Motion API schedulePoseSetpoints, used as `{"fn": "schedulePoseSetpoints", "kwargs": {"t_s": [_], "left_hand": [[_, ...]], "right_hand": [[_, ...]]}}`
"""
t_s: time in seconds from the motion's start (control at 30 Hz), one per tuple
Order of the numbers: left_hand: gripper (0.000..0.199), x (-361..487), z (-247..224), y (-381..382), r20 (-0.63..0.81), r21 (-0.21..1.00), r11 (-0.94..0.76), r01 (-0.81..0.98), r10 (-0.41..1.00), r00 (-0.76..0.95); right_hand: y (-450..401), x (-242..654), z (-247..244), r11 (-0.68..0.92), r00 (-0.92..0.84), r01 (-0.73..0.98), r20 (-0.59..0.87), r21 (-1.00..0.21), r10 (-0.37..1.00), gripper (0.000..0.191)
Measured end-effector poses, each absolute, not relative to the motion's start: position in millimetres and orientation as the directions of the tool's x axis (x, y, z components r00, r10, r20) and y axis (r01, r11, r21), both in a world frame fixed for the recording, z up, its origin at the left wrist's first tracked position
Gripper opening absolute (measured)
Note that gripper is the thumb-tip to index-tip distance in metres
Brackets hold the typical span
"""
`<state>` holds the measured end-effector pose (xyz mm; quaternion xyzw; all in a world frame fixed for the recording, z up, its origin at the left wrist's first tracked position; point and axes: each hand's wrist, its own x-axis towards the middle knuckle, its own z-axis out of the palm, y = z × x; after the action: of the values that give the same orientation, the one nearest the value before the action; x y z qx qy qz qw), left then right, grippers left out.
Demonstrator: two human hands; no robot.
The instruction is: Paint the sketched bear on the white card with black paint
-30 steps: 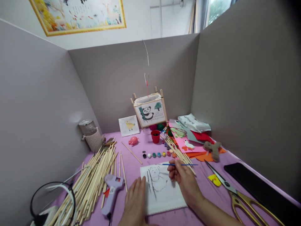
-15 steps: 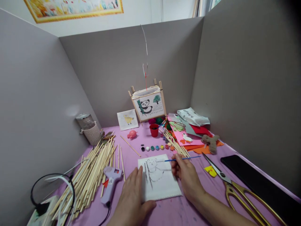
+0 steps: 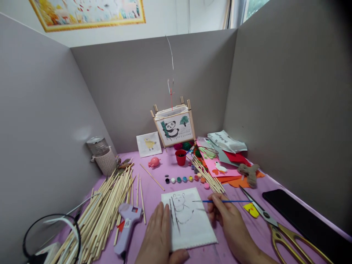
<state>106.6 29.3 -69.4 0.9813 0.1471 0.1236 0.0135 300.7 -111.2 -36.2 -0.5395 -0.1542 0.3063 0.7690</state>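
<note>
A white square panel [image 3: 194, 231] lies on the purple table, with a dark outline of a bear-like animal and upright stalks drawn on it. Flat along its left edge rests my left hand [image 3: 161, 234], fingers stretched out and thumb over the lower left corner. My right hand [image 3: 229, 223] pinches a thin blue paintbrush [image 3: 233, 201] at the panel's right side. The brush lies nearly level, its tip over the upper right of the drawing. Beyond the panel is a row of small paint pots [image 3: 179, 179], and behind them a red cup [image 3: 180, 157] of dark liquid.
A lantern with a panda picture [image 3: 177, 128] stands at the back beside a chick picture [image 3: 149, 144]. Wooden sticks [image 3: 110, 209] and a glue gun [image 3: 128, 227] lie left. Gold-handled scissors [image 3: 271, 220], a black phone-like slab [image 3: 302, 223] and coloured sheets [image 3: 210, 159] are right.
My right hand and the brush have moved right and down, and the brush tip is farther from the drawn head. The whole view has shifted slightly. My left hand stays on the panel's edge.
</note>
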Motion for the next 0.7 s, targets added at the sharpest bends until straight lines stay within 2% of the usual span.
{"fn": "schedulePoseSetpoints", "kwargs": {"t_s": [0.17, 0.4, 0.7], "left_hand": [[0.104, 104, -75, 31, 0.283, 0.036, -0.963, 0.269, 0.268, 0.921], [0.088, 109, -53, 9, 0.152, 0.114, -0.893, 0.436, 0.449, 0.880], [0.082, 112, -34, 4, 0.060, 0.151, -0.876, 0.459, 0.471, 0.880]], "right_hand": [[-117, 301, -37, 0.210, 0.762, -0.284, -0.087, -0.936, 0.642, 0.040], [-117, 304, -39, 0.221, 0.841, -0.151, -0.008, -0.963, 0.541, 0.039], [-119, 296, -44, 0.066, 0.791, 0.031, 0.065, -0.997, 0.609, 0.037]]}}
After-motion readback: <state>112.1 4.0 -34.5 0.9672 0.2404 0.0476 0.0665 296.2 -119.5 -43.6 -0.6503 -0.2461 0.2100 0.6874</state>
